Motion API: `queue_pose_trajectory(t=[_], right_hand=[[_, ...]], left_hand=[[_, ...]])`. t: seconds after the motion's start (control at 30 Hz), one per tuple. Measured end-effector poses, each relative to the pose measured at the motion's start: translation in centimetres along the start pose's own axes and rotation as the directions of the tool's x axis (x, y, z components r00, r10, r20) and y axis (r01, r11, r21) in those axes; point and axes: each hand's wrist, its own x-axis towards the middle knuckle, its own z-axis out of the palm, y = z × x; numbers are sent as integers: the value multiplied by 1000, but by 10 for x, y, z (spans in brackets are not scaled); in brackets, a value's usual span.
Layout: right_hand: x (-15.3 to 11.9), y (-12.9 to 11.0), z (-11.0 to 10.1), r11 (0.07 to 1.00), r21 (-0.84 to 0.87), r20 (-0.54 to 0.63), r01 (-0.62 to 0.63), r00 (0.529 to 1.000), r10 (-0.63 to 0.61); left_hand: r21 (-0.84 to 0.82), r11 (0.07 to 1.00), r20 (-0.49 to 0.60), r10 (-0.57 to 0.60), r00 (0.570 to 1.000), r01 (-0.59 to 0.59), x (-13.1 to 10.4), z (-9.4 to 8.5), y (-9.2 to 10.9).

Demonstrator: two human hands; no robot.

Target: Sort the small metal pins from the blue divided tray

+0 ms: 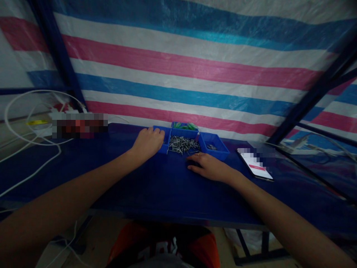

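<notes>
My left hand [148, 142] is at the left blue bin [166, 138], its fingers curled over the near-left part of it; what they hold, if anything, is hidden. Just in front of a heap of small metal pieces [182, 144], my right hand [205, 165] rests low over the table, thumb and fingers apart, with nothing visible between them. The heap lies between the left bin and the right blue bin [220, 149], which contains a few similar metal pieces [212, 147]. Behind the heap stands a blue bin [184, 132] with green items [181, 125] inside.
A phone with a lit screen [256, 165] lies right of the bins on the blue table [167, 193]. White cables [36, 171] and a blurred-out object [80, 125] are at the left. Striped plastic sheeting [189, 67] hangs behind, between dark metal posts.
</notes>
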Motion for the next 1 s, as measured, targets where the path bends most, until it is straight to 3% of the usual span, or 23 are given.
queue_pose_trajectory(t=[0.13,0.23,0.47,0.83,1.0], right_hand=[[0,-3,-3,999,20,-3,38,999,-38],[0,-8,-6,996,54,12,78,997,-79],[-1,-18,-9,984,106,34,140,989,-145],[1,-10,-9,992,63,-3,113,994,-113],[1,-5,-5,998,28,2,65,998,-65]], left_hand=[[-79,958,-51,273,961,-277,-1,-1,12],[-211,901,-28,383,923,-380,-5,5,26],[-434,816,90,462,882,-383,-10,21,37],[-433,802,90,493,865,-412,-10,15,36],[-428,794,37,494,869,-433,-10,15,38]])
